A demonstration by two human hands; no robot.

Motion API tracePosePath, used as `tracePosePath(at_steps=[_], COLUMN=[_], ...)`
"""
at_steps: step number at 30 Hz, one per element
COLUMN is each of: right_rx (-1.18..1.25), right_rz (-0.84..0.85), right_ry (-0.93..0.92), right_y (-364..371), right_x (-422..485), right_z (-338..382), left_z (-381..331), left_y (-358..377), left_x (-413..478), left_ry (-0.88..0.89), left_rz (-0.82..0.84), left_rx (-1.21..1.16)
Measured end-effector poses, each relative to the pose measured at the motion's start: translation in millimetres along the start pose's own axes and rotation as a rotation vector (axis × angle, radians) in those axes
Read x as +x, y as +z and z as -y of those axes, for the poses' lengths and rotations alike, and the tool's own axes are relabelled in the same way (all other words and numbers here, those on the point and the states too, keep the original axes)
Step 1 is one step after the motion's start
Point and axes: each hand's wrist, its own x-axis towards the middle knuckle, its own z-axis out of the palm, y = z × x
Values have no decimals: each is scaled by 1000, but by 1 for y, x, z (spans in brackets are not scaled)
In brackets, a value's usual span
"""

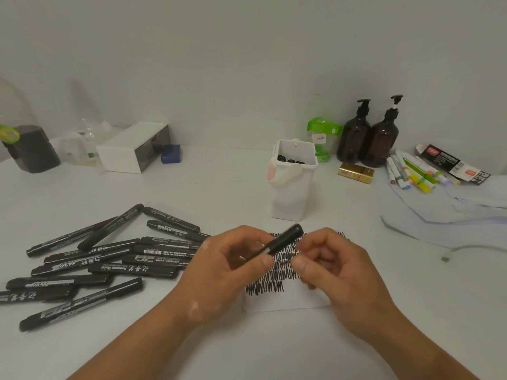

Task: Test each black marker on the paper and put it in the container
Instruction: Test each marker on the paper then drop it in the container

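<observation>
Our fingers [264, 261] on the left hand [227, 267] are curled round a black marker [285, 241]. They pinch its barrel between thumb and forefinger, so that its blunt end tilts up and away to the right. Our right hand [338, 272] sits just to the right of it, its fingers curled in and the thumb drawn toward the forefinger. We cannot tell whether they grip anything or touch the marker.

Both hands hover over the paper [288, 304], which lies on the worktop [219, 187] directly beneath the fingers and carries rows of black scribbles [270, 285]. Beyond the fingers, a little to the right, the white container [292, 196] stands upright, with several black caps [290, 160] showing inside its open top. To the left of the fingers a heap of black markers [120, 260] lies loose on the worktop, crossing one another.

Far beyond and to the right of the fingers we see two brown pump bottles [367, 138], a gold box [355, 172] in front of them and a bunch of coloured markers [414, 171]. Far beyond and to the left of the fingers stand a white box [131, 149] and a small blue block [171, 154] just beside it.
</observation>
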Motion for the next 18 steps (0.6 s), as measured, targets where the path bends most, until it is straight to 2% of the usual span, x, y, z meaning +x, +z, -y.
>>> tracePosePath(at_steps=[2,7,15,18], right_rx=[63,-29,196,170], right_rz=[42,34,-328,-476], right_ry=[24,26,63,21], right_y=[0,1,-51,-65], right_x=[-1,1,13,22], right_z=[0,-4,-8,9], left_z=[0,3,18,21], left_y=[3,3,-12,-13], left_x=[-2,-2,4,5], left_ry=[16,18,-65,-85], left_rz=[53,90,-108,-136], left_rx=[90,269,191,174])
